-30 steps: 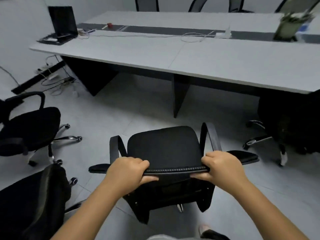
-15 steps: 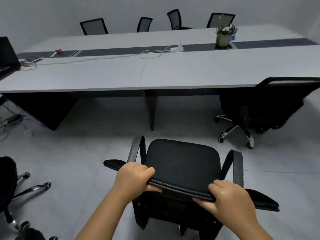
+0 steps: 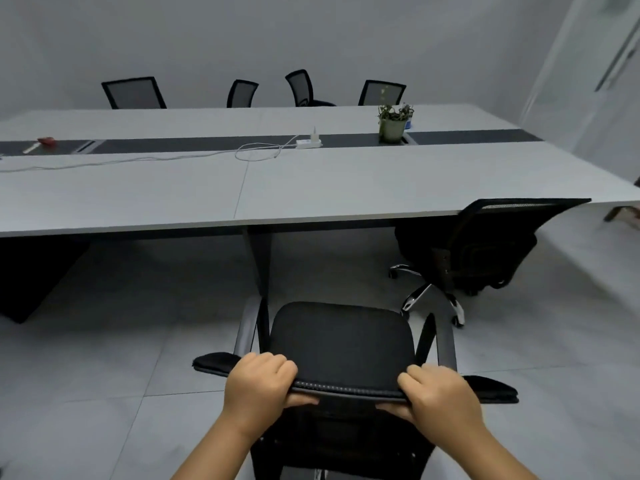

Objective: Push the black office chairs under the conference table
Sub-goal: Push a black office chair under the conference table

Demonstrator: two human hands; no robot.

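A black office chair [image 3: 341, 341] stands on the floor right in front of me, its seat facing the long grey conference table [image 3: 311, 188]. My left hand [image 3: 258, 382] grips the top edge of its backrest on the left, my right hand [image 3: 438, 393] grips the same edge on the right. The chair sits short of the table, in line with the table's centre leg [image 3: 258, 261]. A second black chair [image 3: 485, 244] is at the right, its seat partly under the table's near edge.
Several black chairs [image 3: 133, 93] line the table's far side. On the table lie a white power strip [image 3: 308, 143] with a looped cable, a potted plant [image 3: 393, 123] and a small red item [image 3: 46, 141]. A dark table end panel [image 3: 31, 271] stands at left.
My view has swung to the right and risen; the loose chairs at my left have left the frame. The held chair has turned to face the table squarely and sits nearer its centre leg.
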